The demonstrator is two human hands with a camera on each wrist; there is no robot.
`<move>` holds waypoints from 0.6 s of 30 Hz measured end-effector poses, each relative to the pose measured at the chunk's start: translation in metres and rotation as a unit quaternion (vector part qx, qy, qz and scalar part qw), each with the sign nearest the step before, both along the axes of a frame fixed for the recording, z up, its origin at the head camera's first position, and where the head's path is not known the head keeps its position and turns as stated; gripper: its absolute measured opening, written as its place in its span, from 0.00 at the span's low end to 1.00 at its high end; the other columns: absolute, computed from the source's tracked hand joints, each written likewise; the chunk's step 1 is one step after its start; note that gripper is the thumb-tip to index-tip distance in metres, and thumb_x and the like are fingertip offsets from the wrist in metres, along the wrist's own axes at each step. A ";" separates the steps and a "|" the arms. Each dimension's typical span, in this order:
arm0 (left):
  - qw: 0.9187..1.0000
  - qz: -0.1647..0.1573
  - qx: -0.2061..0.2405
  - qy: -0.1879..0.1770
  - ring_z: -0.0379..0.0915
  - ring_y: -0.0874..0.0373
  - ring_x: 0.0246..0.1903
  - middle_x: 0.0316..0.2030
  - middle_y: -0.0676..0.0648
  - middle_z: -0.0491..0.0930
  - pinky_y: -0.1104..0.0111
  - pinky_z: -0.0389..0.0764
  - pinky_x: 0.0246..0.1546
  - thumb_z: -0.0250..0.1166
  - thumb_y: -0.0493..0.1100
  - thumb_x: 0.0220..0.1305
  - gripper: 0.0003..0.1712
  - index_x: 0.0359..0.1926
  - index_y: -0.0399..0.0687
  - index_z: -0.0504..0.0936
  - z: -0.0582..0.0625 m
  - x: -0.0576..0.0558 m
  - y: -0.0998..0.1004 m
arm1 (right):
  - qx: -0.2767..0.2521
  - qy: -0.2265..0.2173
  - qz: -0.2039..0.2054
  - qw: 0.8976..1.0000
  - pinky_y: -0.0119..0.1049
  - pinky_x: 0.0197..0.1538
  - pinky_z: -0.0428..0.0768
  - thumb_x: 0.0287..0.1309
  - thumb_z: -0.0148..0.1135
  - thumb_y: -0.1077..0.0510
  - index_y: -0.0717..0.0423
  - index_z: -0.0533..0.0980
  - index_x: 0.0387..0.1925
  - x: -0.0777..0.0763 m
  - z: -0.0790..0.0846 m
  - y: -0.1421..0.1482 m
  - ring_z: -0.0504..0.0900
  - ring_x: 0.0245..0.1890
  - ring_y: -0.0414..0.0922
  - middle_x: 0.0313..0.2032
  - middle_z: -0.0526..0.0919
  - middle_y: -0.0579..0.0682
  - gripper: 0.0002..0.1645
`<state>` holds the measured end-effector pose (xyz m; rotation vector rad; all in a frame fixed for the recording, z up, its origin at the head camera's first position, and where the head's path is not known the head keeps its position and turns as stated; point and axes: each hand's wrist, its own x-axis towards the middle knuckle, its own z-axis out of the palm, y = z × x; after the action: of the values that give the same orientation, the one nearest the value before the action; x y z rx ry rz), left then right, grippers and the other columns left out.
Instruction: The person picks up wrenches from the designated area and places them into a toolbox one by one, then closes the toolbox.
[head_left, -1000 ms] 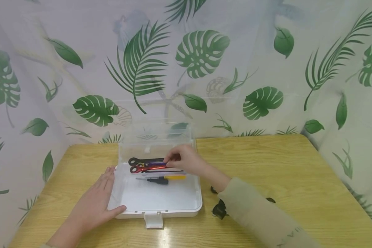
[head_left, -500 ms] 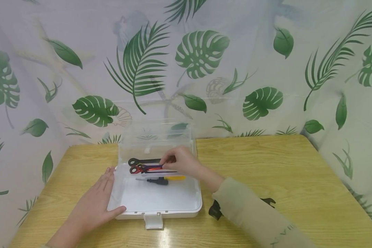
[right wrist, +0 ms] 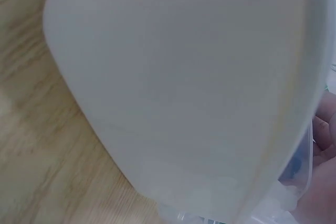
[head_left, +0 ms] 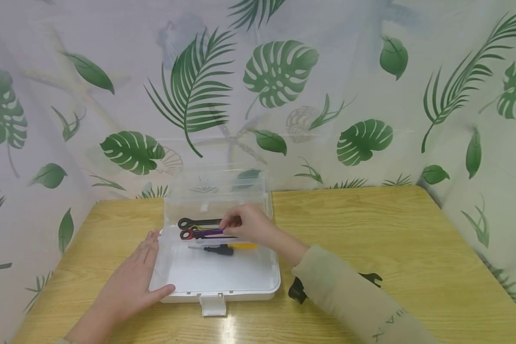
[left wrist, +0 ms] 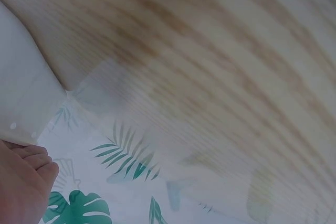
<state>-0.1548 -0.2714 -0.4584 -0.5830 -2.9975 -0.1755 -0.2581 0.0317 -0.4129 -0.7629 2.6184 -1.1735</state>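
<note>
Purple stands out at the right hand (head_left: 253,224), whose grip is narrow: thumb and fingertips pinch the right part of a purple wrench (head_left: 208,233). Its visible length runs left from the fingertips, above the rear part of a white case (head_left: 215,279); the portion behind the fingers is hidden. Just beyond it lies a black wrench (head_left: 199,222), and the ring end of a red wrench (head_left: 186,234) shows past its left tip. Nearer the front, apart from the grip, are a black-handled screwdriver (head_left: 220,250) and a yellow handle (head_left: 244,246).

The left hand (head_left: 131,274) rests against the case's left side, fingers extended, thumb over the front corner. The clear lid (head_left: 217,203) stands raised. Black tools (head_left: 298,291) lie on the desk (head_left: 370,229), partly covered by the right sleeve (head_left: 348,291).
</note>
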 end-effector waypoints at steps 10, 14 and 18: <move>1.000 0.004 -0.004 -0.005 0.54 0.31 0.80 0.82 0.29 0.53 0.41 0.66 0.78 0.64 0.75 0.64 0.68 0.79 0.22 0.55 0.002 -0.001 0.000 | -0.004 -0.013 -0.005 1.000 0.22 0.36 0.78 0.63 0.73 0.66 0.56 0.89 0.37 0.000 0.001 -0.003 0.77 0.31 0.39 0.34 0.89 0.50 0.04; 1.000 0.007 -0.005 -0.009 0.54 0.31 0.80 0.82 0.29 0.53 0.42 0.66 0.79 0.64 0.76 0.64 0.68 0.78 0.22 0.55 0.003 -0.001 0.001 | -0.008 -0.018 -0.007 1.000 0.23 0.37 0.79 0.64 0.73 0.66 0.56 0.89 0.37 0.001 0.001 -0.002 0.78 0.32 0.40 0.35 0.89 0.50 0.03; 1.000 0.007 -0.005 -0.008 0.55 0.31 0.80 0.82 0.29 0.53 0.42 0.66 0.78 0.64 0.76 0.64 0.68 0.78 0.22 0.55 0.003 0.000 0.002 | -0.013 -0.023 -0.010 1.000 0.23 0.38 0.81 0.64 0.72 0.66 0.57 0.89 0.37 0.001 0.001 -0.001 0.78 0.33 0.41 0.37 0.90 0.51 0.03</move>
<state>-0.1550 -0.2697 -0.4556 -0.5644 -3.0189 -0.1640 -0.2573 0.0310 -0.4120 -0.7064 2.5850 -1.2173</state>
